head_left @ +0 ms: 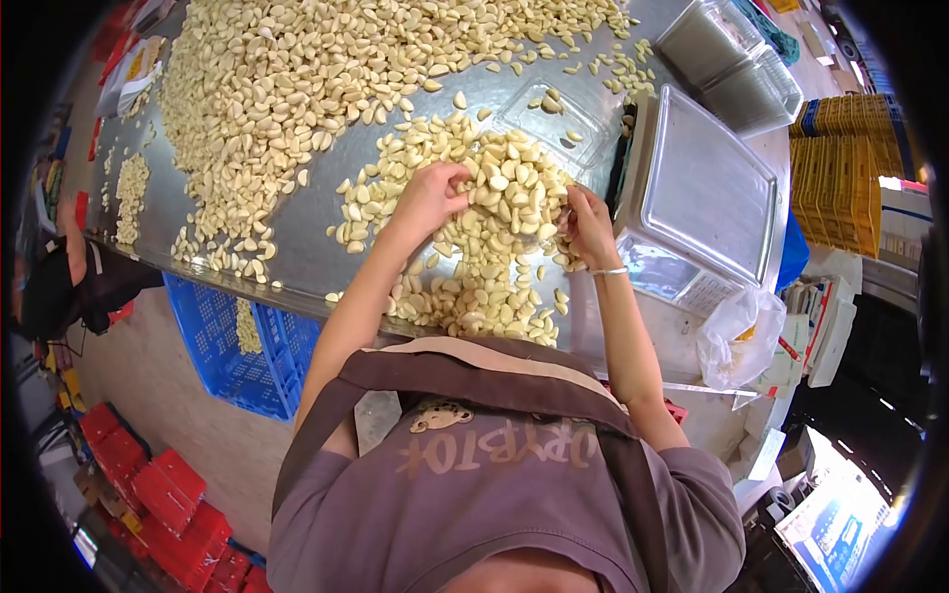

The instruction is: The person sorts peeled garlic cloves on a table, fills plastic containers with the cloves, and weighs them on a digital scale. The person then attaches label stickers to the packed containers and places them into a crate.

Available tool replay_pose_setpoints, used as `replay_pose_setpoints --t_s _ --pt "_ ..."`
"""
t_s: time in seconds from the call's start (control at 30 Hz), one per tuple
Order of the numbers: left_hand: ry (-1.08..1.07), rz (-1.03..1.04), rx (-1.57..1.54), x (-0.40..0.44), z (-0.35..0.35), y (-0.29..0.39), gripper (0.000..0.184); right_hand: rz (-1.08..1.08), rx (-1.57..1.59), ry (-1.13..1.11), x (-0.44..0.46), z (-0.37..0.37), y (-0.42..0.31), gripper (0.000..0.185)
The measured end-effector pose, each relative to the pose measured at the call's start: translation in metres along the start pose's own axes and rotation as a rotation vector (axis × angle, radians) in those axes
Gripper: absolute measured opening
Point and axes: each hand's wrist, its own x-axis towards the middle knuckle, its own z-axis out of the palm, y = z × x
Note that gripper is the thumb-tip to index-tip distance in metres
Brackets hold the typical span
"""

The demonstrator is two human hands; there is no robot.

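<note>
Peeled garlic cloves (484,287) lie in a pile on the metal table in front of me. A raised mound of cloves (516,183) sits between my hands, with what looks like the edge of a clear plastic tray (546,233) under it, mostly hidden. My left hand (435,198) is at the mound's left side, its fingers curled against cloves. On the right side, my right hand (590,229) has thumb and fingers pinched at the mound's edge; what they grip is largely covered. Just beyond lies a clear plastic container (559,124) with a few cloves in it.
A much larger garlic heap (287,89) covers the table's far left. At right stand a lidded clear box (707,188) and stacked clear trays (732,64). A plastic bag (741,336) lies near the right edge. A blue crate (237,346) stands below the table; another person's arm (73,242) shows at left.
</note>
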Motion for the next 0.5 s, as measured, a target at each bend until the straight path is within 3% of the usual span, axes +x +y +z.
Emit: replay_pose_setpoints --t_s 0.13,0.23,0.33,0.5 --pt "0.161 -0.052 -0.227 -0.020 0.005 0.009 0.018 -0.002 0.022 0.013 0.000 0.001 0.001 0.019" --pt "0.109 0.091 -0.232 -0.042 0.021 0.037 0.017 -0.019 0.041 0.012 -0.001 0.003 0.002 0.019" --pt "0.046 0.074 -0.247 -0.050 0.043 0.046 0.015 -0.035 0.059 0.019 -0.004 0.005 0.002 0.019" --pt "0.121 0.031 -0.076 -0.054 0.058 0.048 0.020 -0.124 0.097 0.027 -0.010 0.013 0.002 0.016"
